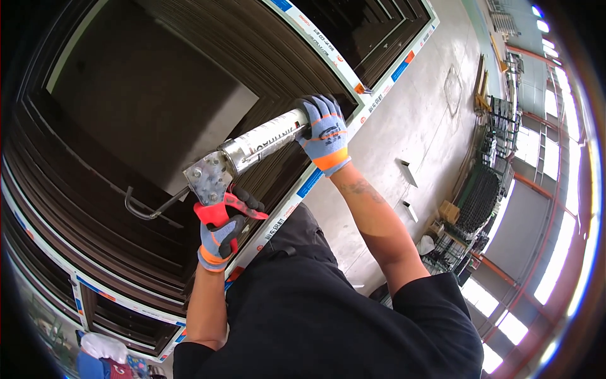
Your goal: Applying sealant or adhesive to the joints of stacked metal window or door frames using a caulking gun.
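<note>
A caulking gun point(210, 177) with a metal body and a red handle lies slantwise across my front, above a dark brown frame point(284, 82). My left hand point(219, 243), in a grey-blue and orange work glove, is wrapped round the red handle. The white sealant cartridge point(268, 136) runs up to the right from the metal body. My right hand point(323, 132), gloved alike, closes round the cartridge's far end, and its fingers hide the tip. A bent metal rod point(154, 213) sticks out behind the gun to the left.
White protective tape point(309, 183) with coloured patches covers the frame's edges. Grey floor point(391, 151) stretches to the right, with small angled pieces point(408, 172) on it. Racks and dark stacked material point(476, 199) stand farther right. Cloths point(104, 350) lie at the lower left.
</note>
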Tool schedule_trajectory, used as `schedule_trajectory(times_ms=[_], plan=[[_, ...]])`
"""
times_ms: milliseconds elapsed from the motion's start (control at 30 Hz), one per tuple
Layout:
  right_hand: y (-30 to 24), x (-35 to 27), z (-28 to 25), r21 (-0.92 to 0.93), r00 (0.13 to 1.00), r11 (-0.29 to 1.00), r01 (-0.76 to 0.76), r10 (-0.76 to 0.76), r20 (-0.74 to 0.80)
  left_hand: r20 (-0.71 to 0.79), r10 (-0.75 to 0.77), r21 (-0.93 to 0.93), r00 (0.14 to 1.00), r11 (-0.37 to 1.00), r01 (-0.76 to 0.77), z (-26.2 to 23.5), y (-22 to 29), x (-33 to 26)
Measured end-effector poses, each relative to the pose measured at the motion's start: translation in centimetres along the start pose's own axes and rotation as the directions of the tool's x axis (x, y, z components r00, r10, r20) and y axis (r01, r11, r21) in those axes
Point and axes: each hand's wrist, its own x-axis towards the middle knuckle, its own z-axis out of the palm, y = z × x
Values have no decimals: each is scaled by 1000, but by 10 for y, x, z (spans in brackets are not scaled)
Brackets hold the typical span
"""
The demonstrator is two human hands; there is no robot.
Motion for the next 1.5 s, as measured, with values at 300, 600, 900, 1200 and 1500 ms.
schedule_trajectory(times_ms=[300,600,900,1200,1500], plan=[[-22,3,12,-91,982,986,142,-128,139,-80,13,-84,997,996,-20,-19,7,-15],[-47,40,54,-162,787,943,291,-139,601,-221,-127,-341,967,939,45,-87,-8,-11],[-29,51,57,-255,580,930,264,58,812,-168,-230,-411,959,900,144,-98,-53,16],[-16,50,56,-370,584,902,224,179,792,-103,-245,-411,964,893,183,-94,-64,38],[-19,59,54,-459,538,876,150,317,781,-102,-219,-337,970,926,173,-84,-49,54]])
